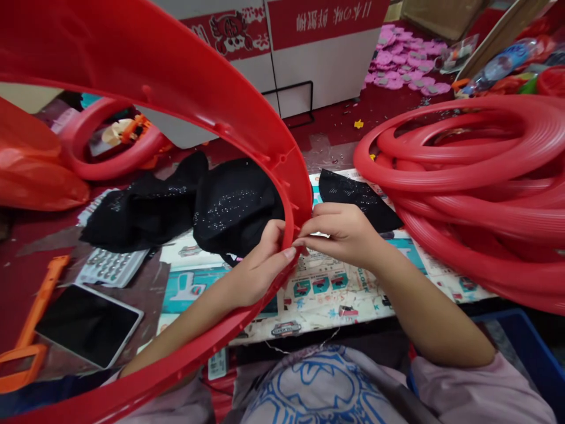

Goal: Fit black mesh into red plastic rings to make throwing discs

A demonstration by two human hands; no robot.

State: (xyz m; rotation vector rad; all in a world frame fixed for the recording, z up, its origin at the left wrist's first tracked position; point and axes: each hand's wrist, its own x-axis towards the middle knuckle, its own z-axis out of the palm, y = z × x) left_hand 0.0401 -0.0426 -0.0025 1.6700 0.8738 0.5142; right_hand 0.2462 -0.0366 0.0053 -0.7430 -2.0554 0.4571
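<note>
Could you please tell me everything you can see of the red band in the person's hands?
The red band looks like smooth plastic, with small pegs along its inner face. Held tilted above the printed sheet, it bends round at the hands, both sides running out of frame leftward. The left hand grips its edge; the right hand appears to touch the same bend.

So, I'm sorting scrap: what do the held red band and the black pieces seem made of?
Curved red band: probably moulded plastic, smooth and glossy, with small moulded-looking tabs. Black pieces: likely fabric, matte, softly creased, with shiny specks.
</note>
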